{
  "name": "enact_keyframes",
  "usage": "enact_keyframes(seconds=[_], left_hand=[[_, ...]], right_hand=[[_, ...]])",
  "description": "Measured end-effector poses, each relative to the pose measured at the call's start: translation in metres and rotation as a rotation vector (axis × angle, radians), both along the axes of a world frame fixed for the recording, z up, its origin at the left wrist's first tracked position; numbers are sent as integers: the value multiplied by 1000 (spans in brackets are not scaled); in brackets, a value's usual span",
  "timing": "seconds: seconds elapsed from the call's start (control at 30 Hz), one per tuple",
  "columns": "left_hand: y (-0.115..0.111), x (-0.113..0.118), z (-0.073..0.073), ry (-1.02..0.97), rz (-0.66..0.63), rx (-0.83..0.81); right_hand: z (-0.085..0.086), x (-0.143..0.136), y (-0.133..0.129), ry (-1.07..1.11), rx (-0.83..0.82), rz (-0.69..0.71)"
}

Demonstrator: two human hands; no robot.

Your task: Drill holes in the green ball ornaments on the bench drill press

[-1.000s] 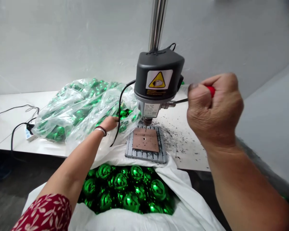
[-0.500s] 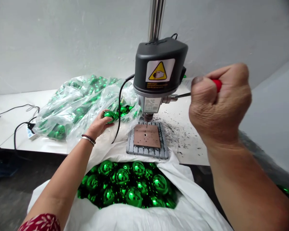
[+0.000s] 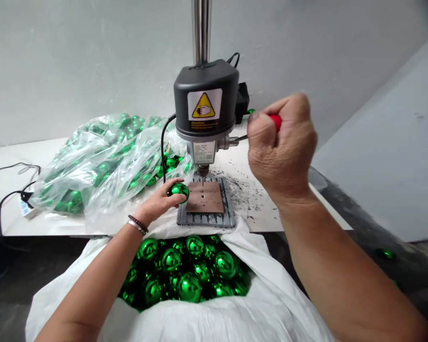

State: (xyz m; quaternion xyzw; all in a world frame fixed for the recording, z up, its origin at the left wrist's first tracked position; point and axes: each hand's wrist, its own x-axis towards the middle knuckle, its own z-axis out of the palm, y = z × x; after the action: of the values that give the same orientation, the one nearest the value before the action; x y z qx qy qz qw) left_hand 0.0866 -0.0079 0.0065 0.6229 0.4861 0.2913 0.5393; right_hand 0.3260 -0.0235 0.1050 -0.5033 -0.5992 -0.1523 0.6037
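Observation:
My left hand (image 3: 161, 199) grips a shiny green ball (image 3: 179, 191) between thumb and fingers, at the left edge of a brown board (image 3: 214, 199). That board has a small hole and lies on the grooved grey base (image 3: 231, 213) of a drill press (image 3: 206, 102). A thin bit points down from the chuck (image 3: 203, 171) above the board. My right hand (image 3: 285, 142) is closed around the red-knobbed feed lever (image 3: 242, 137) at the machine's right side. Below the table edge, a white cloth sack (image 3: 271, 285) lies open with many green balls (image 3: 189, 286) inside.
A clear plastic bag (image 3: 103, 166) of green balls lies on the white table (image 3: 7, 218) at left. A black cable (image 3: 163, 147) hangs beside the drill press. Dark shavings (image 3: 242, 183) are scattered right of the base. A power strip (image 3: 27, 209) sits far left.
My left hand has carried the green ball from beside the plastic bag rightward to the board's left edge. My right hand stays on the lever. The whole view has shifted.

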Motion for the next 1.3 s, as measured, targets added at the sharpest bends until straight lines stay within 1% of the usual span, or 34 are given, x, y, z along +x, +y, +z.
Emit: enact_keyframes(seconds=[0.07, 0.17, 0.27, 0.37, 0.43, 0.67, 0.77, 0.87, 1.03, 1.13, 1.2, 1.3], left_hand=[[3, 9, -7, 94, 7, 45], [7, 20, -15, 188, 25, 78], [12, 29, -21, 173, -18, 49], [17, 34, -24, 140, -55, 28], [20, 36, -25, 156, -61, 33], [24, 41, -26, 249, -74, 81], [25, 45, -25, 323, -65, 129], [26, 48, -23, 407, -56, 176], [26, 50, -16, 447, -137, 181], [24, 51, -13, 500, -99, 240], [23, 52, -13, 529, -75, 248], [22, 50, -16, 495, -63, 236]], right_hand=[[0, 0, 0, 16, -22, 9], [0, 1, 0, 16, -2, 2], [1, 1, -1, -4, 5, -23], [3, 0, -3, -13, -34, -54], [6, -1, -4, -7, -64, -61], [11, -3, -8, 46, -103, -40], [11, -3, -9, 53, -124, -43], [10, -3, -9, 58, -107, -39], [10, -4, -8, 55, -95, -33], [9, -4, -7, 50, -87, -44], [9, -3, -7, 47, -82, -48], [9, -3, -7, 44, -76, -47]])
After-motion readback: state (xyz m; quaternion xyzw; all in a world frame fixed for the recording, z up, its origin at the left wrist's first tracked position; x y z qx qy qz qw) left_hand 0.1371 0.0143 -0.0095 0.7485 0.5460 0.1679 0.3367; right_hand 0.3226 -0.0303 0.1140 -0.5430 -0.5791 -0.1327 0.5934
